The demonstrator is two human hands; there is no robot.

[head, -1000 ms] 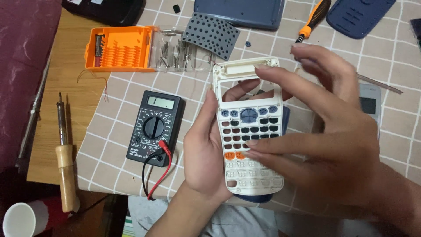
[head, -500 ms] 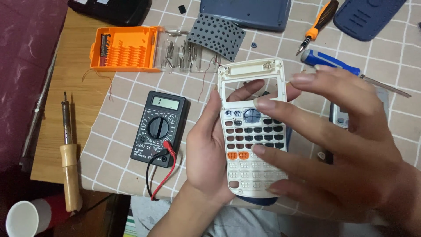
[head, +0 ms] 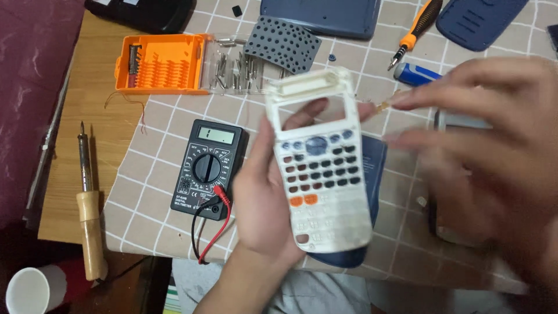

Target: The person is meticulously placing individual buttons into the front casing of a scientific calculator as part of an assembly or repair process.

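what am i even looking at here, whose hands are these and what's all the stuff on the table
This is one picture from a camera worn on a person's head, looking down at their own two bare hands; there is no robot. The left hand holds up a white calculator front shell with its screen window empty. The right hand is blurred, open beside the shell and not gripping it. Under them is a checked tablecloth. On it lie a black multimeter with red and black leads, an orange bit case, a grey rubber keypad mat and an orange-handled screwdriver. A soldering iron with a wooden handle lies on the left.
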